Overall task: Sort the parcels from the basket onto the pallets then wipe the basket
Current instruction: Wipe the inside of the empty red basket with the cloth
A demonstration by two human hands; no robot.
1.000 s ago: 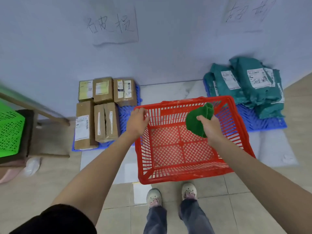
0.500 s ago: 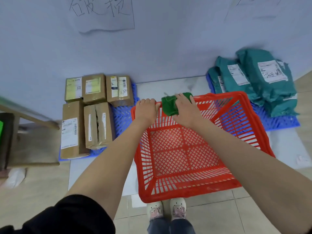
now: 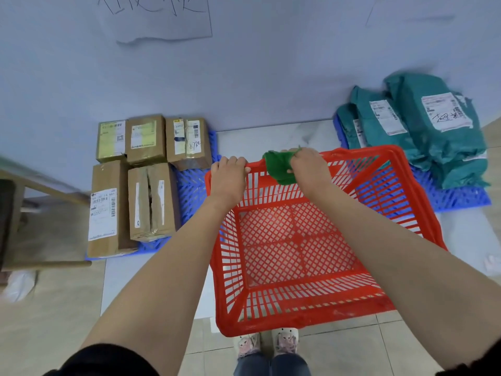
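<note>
Basket: the red plastic basket (image 3: pixel 298 240) sits at centre frame, no parcels in it, so I judge the sorting done and the wiping in hand.
Left hand: the left hand (image 3: pixel 229 176) curls its fingers over the far rim near the upper left corner, seemingly to steady it.
Right hand: the right hand (image 3: pixel 309 169) bunches a green cloth (image 3: pixel 279 166) tight against that same rim, just beside the other hand.
Left pallet: brown cardboard boxes (image 3: pixel 135 183) lie on a blue pallet (image 3: pixel 193 185), left of frame.
Right pallet: teal mailer bags (image 3: pixel 433 131) are piled at upper right, well apart from the boxes.

empty red basket (image 3: pixel 298 240), green cloth (image 3: pixel 279 166) on rim
</note>
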